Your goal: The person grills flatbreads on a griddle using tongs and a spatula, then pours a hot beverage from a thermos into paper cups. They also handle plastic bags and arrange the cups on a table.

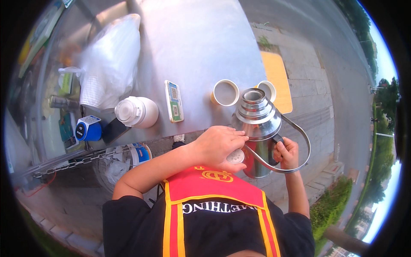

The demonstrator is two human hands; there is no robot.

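Note:
My right hand (286, 153) grips the black side handle of a shiny metal vacuum flask (260, 123), held upright at the table's edge with its mouth uncovered. The flask's metal carrying loop hangs down around its side. In my left hand (221, 147) is a round, pale stopper (236, 156), held beside the flask's body, with my fingertips at the flask's shoulder. Just beyond the flask stand two paper cups: one (226, 93) at its left, the other (267, 90) partly hidden behind its neck. The contents of the cups cannot be made out clearly.
A metal table (199, 48) bears a printed code stand (174, 101), a white lidded bottle (138, 111), a dark phone (115, 130), a blue round device (89, 128) and a plastic bag of stacked cups (112, 64). A yellow stool (276, 80) stands beyond the right edge. A chain (77, 161) hangs below.

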